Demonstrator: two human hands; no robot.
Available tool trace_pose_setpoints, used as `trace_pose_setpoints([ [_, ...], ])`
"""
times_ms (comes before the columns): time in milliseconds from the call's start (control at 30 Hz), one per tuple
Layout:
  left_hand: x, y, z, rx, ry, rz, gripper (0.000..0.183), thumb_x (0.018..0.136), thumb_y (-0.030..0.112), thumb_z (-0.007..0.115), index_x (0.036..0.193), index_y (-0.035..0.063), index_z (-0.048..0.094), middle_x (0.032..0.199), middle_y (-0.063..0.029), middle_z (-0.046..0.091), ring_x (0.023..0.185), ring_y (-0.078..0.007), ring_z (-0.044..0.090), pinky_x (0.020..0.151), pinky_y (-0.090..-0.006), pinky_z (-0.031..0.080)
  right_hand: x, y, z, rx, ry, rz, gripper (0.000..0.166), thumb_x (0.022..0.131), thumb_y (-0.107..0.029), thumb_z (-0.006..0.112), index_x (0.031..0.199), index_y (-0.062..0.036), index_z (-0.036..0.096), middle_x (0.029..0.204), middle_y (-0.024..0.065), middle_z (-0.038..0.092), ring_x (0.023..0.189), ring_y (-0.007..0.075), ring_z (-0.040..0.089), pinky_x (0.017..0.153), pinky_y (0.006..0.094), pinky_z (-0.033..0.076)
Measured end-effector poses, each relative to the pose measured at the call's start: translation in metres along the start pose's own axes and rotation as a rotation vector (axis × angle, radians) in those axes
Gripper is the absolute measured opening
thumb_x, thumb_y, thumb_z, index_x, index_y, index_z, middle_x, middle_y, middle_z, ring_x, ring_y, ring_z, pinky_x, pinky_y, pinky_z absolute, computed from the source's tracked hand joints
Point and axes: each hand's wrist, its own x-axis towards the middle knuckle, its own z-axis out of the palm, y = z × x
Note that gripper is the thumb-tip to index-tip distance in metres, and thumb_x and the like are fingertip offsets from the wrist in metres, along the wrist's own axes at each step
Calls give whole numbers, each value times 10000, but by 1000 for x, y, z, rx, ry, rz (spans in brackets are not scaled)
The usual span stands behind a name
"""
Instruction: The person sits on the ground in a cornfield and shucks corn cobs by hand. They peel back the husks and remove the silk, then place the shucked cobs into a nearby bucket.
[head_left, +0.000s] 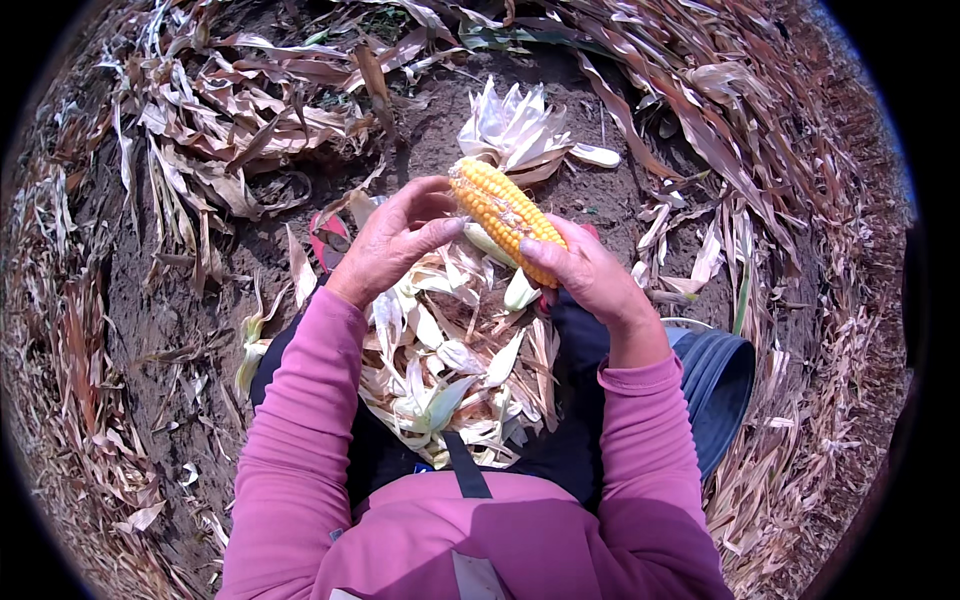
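Observation:
My right hand (589, 274) grips the lower end of a husked ear of yellow corn (499, 210), its thumb across the kernels. The ear tilts up to the left and has a ragged strip along its face. My left hand (405, 236) is beside the ear's upper end, fingers apart and curled; its far fingertips are partly hidden, and no hold on the ear shows. Below the hands, a heap of pale corn husks (442, 360) lies between my legs. Beyond the ear, a fan of peeled white husks (514, 127) rests on the soil.
A dark ribbed bucket (712, 397) lies tipped beside my right leg. Dry corn stalks and leaves (720, 135) are piled at the far right, and more dry leaves (225, 142) lie at the far left. Bare soil (172, 300) shows among scattered husks.

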Motion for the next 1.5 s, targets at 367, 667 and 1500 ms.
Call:
trace_pose_setpoints([
  [367, -5, 11, 11, 456, 125, 32, 614, 802, 134, 761, 1295, -33, 435, 1092, -100, 619, 984, -133, 611, 853, -259, 508, 12, 18, 13, -143, -14, -40, 578, 885, -370, 654, 1273, 21, 476, 1023, 41, 584, 869, 86, 523, 759, 235, 436],
  [667, -2, -4, 2, 194, 182, 137, 353, 947, 163, 571, 1228, -49, 542, 912, -90, 661, 728, -111, 615, 676, -256, 514, 7, 7, 15, -126, -22, -21, 468, 897, -357, 639, 1211, -33, 516, 848, -38, 531, 683, 31, 458, 553, 189, 372],
  [1500, 2, 0, 2, 555, 616, 333, 99, 919, 107, 596, 925, 15, 559, 730, -90, 608, 639, -164, 584, 600, -294, 462, 7, 4, 14, 100, 19, -5, 491, 911, -439, 583, 1149, -13, 527, 764, 15, 547, 583, 65, 513, 491, 209, 436],
])
